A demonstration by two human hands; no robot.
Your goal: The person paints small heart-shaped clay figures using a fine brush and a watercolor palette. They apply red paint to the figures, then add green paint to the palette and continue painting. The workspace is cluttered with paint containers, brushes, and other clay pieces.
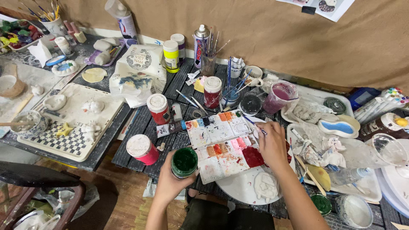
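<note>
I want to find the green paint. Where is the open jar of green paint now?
In the head view the green paint jar is low at centre, held in the left hand, just left of the paint palette and right of a red jar.

There is hardly a bare patch on the dark slatted surface [140, 123]: between the left hand [172, 179], closed on an open jar of green paint [184, 162], and the right hand [272, 147] lies the paint-smeared palette [221, 142], filling the gap. Behind it red-capped paint jars [158, 108], a cup of brushes [230, 96] and a pink-stained plastic cup [279, 97] stand close together, barring any reach toward the brown wall. The clearest way in is the near edge, over the wooden floor [128, 200] left of the left forearm, though a pink jar [142, 149] stands just beside it.
</note>
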